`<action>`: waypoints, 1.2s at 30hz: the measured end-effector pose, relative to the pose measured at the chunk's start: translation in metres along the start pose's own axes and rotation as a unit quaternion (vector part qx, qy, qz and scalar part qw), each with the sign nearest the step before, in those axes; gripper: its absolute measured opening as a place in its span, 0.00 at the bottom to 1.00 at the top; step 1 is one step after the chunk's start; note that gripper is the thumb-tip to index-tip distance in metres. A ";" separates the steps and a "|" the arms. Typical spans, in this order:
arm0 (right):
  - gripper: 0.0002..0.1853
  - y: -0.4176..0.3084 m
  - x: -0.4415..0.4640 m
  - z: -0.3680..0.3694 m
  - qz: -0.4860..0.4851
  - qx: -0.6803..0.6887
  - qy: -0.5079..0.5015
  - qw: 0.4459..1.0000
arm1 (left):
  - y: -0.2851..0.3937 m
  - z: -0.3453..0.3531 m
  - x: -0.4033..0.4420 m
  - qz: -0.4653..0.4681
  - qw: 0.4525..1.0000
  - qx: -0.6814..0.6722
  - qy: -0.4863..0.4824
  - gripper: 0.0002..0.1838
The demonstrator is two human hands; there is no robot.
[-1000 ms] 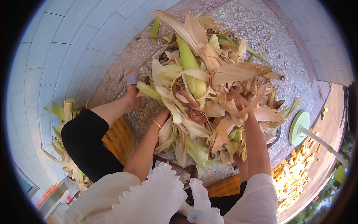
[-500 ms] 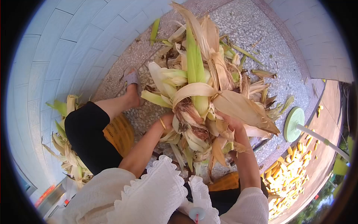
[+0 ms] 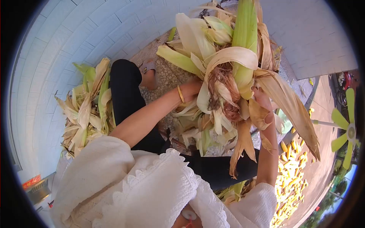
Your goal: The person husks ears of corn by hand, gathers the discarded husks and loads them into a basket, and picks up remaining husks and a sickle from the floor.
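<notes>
A big bundle of corn husks [image 3: 213,62], green and dry brown leaves with dark reddish silk, is held up off the floor between my two hands. My left hand [image 3: 190,91], with a yellow bangle on the wrist, grips the bundle from its left side; its fingertips are hidden in the leaves. On the other side my right hand [image 3: 262,99] is closed around the husks, partly covered by a long dry leaf. Below the bundle, more loose husks [image 3: 205,135] lie on the floor between my legs.
A pile of husks [image 3: 85,110] leans by the tiled wall [image 3: 57,76] on my left. Shucked yellow corn cobs [image 3: 291,178] are spread on the ground at right, near a green-bladed fan [image 3: 344,131]. A wall [image 3: 315,38] closes off the upper right.
Both hands have lifted the husk bundle off the floor, up and to the right. My body has risen and turned, and the view has shifted with it.
</notes>
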State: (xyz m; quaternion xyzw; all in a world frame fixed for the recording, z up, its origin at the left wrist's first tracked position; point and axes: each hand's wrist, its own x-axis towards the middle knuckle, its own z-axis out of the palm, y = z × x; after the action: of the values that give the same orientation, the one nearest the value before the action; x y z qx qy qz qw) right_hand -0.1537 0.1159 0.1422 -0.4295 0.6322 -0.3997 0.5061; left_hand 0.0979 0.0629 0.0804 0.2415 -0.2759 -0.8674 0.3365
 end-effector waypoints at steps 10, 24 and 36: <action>0.24 -0.165 -0.065 0.089 -0.358 -0.053 -0.123 0.924 | 0.145 0.050 -0.122 0.129 0.990 0.049 0.024 0.19; 0.24 -0.187 -0.174 0.219 -0.426 0.030 -0.535 0.729 | 0.124 0.095 -0.445 0.355 0.907 0.216 0.070 0.16; 0.20 -0.234 -0.230 0.476 0.020 0.002 -0.709 0.705 | 0.061 -0.007 -0.626 0.269 0.804 0.021 0.530 0.16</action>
State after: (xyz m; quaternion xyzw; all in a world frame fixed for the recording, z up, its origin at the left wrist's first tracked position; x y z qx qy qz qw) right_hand 0.3744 0.2276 0.3503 -0.5725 0.0941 0.0315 0.8139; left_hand 0.5404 0.4715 0.2605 0.5866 -0.1269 -0.4730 0.6451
